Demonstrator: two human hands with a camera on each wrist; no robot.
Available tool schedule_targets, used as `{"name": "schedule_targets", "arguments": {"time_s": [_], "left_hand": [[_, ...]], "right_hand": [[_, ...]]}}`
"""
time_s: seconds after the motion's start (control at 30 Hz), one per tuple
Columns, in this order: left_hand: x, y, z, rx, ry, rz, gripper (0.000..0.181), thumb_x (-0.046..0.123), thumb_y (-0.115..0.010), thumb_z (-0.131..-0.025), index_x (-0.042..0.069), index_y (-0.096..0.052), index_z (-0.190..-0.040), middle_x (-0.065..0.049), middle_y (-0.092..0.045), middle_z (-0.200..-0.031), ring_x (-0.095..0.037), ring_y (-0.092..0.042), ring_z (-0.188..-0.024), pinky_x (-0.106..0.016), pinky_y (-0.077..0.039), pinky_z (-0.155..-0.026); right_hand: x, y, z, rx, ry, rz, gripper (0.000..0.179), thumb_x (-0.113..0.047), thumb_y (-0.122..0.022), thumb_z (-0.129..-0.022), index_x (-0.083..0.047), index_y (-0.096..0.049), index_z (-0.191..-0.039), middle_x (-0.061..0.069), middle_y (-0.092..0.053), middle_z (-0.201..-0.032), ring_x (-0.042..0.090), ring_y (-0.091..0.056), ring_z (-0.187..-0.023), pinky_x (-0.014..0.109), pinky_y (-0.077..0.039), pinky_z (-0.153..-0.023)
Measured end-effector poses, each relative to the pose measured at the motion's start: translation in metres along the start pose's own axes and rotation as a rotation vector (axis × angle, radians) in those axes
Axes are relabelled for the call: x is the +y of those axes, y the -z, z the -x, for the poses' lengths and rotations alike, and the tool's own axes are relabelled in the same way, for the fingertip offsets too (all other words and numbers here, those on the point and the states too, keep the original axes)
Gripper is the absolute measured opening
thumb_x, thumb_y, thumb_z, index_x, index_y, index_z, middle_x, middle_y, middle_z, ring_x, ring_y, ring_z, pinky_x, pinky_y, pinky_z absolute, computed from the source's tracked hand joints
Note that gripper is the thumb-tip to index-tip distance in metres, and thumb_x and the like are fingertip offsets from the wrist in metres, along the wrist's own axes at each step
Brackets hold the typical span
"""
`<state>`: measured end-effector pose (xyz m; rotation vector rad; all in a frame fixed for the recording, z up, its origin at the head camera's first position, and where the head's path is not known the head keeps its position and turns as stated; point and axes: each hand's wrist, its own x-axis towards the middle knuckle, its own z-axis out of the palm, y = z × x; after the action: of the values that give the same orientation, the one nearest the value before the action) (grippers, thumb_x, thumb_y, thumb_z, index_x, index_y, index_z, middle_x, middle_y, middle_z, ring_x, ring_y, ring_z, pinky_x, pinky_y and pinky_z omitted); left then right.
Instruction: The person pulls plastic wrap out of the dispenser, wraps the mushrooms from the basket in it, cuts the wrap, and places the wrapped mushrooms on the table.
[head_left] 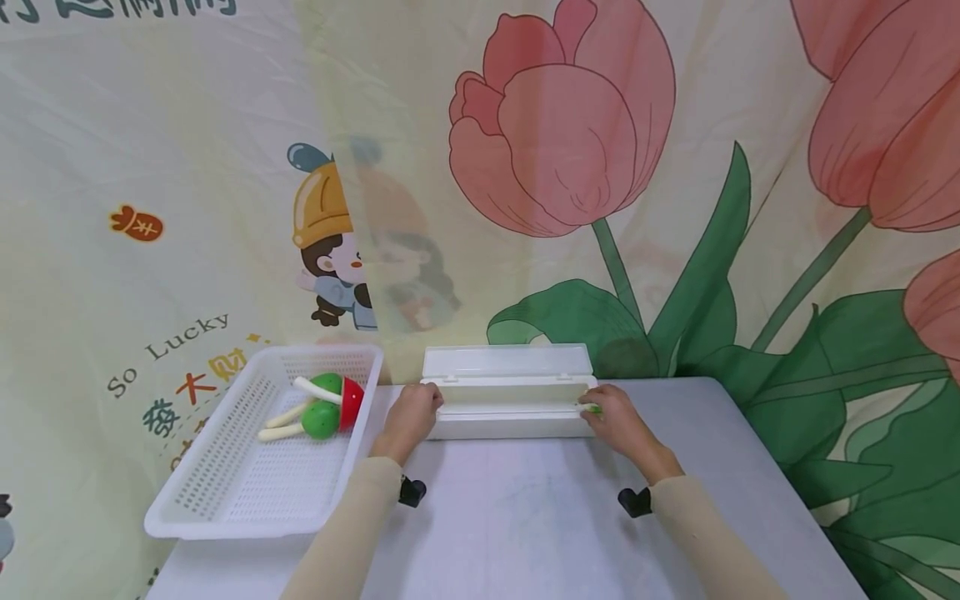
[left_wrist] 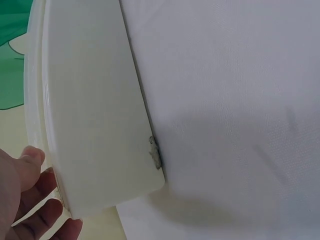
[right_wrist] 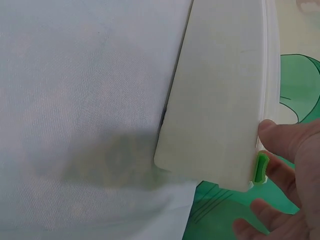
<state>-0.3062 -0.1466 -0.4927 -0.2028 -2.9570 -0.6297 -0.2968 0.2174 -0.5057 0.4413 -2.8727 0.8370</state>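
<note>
A long white plastic box (head_left: 517, 427) lies crosswise at the back of the table, with its hinged lid (head_left: 507, 362) raised behind it. At its left end my left hand (head_left: 411, 417) grips the rim, thumb (left_wrist: 31, 159) on the edge and fingers bent around the corner. My right hand (head_left: 618, 421) holds the opposite end, its thumb on the rim and its index finger by a small green plastic piece (right_wrist: 260, 169). The other right fingers reach past the end of the box. Inside, the visible part of the box shows pale, bare walls.
Left of the box, a white perforated basket (head_left: 247, 492) holds several toy shakers (head_left: 321, 419) with green or red heads and cream handles. The white table (head_left: 525, 525) ends against a printed cloth backdrop (head_left: 405, 83) close behind the box.
</note>
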Motion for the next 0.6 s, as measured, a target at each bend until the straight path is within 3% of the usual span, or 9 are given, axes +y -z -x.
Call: {"name": "schedule_targets", "arguments": {"time_s": [0.2,0.4,0.6], "left_hand": [[-0.0004,-0.0002,-0.0009,-0.009,0.035,0.018,0.005,0.01,-0.066,-0.1,0.006,-0.07,-0.097,-0.006,-0.071,-0.093,-0.022,-0.065,-0.092,-0.041,-0.058,-0.084],[0.0,-0.0001,-0.0014,0.003,0.036,0.0,0.006,0.009,-0.066,-0.1,0.005,-0.071,-0.098,-0.006,-0.072,-0.093,-0.024,-0.068,-0.093,-0.041,-0.059,-0.084],[0.0012,0.0,-0.0001,0.02,0.013,-0.014,0.007,0.007,-0.066,-0.099,0.005,-0.072,-0.098,-0.008,-0.073,-0.093,-0.027,-0.07,-0.096,-0.043,-0.059,-0.084]], "right_hand": [[-0.002,-0.0018,-0.004,0.015,0.039,0.031,0.015,-0.004,-0.075,-0.092,0.001,-0.078,-0.105,0.013,-0.074,-0.1,0.033,-0.067,-0.101,0.051,-0.055,-0.092],[-0.0041,-0.0018,-0.0068,0.025,0.042,0.068,0.011,-0.008,-0.077,-0.091,-0.003,-0.081,-0.1,0.008,-0.074,-0.092,0.029,-0.066,-0.094,0.049,-0.056,-0.086],[-0.0028,-0.0022,-0.0101,0.079,0.103,0.151,0.005,-0.007,-0.08,-0.087,-0.007,-0.082,-0.091,0.005,-0.075,-0.086,0.029,-0.066,-0.091,0.05,-0.056,-0.083]]}}
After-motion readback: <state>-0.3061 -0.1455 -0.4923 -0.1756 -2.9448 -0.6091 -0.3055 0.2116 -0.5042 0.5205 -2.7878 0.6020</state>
